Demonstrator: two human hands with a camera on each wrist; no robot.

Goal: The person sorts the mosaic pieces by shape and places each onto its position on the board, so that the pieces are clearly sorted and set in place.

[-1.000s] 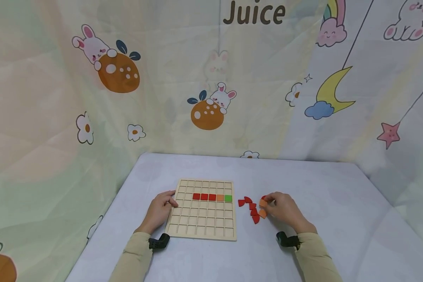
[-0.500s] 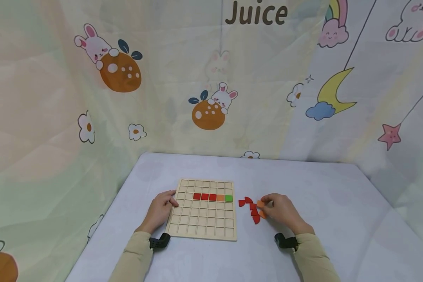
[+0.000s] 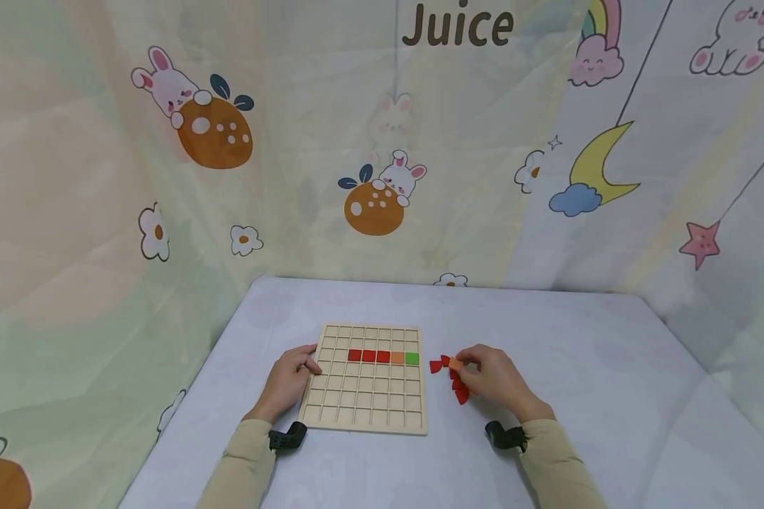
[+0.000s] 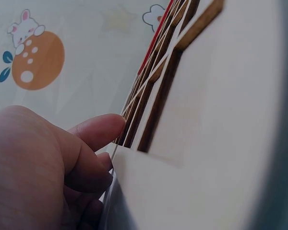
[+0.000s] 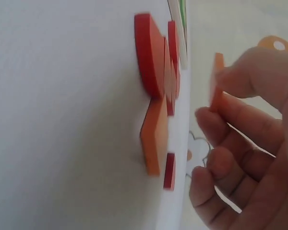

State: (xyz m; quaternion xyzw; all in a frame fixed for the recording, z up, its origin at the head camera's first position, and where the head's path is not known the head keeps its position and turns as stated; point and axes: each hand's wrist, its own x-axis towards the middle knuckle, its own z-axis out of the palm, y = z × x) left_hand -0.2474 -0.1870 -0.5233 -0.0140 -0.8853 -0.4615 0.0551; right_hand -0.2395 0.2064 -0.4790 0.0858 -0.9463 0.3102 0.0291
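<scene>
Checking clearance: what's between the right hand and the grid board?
Red pieces lie between the right hand and the grid board in the head view.

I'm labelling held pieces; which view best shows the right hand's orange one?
Right wrist: the orange piece appears largest there, pinched by the right hand, though nearly edge-on. Head shows its face, but small; left wrist, nothing of it.

The left hand (image 3: 286,380) grips while the right hand (image 3: 498,378) pinches.
</scene>
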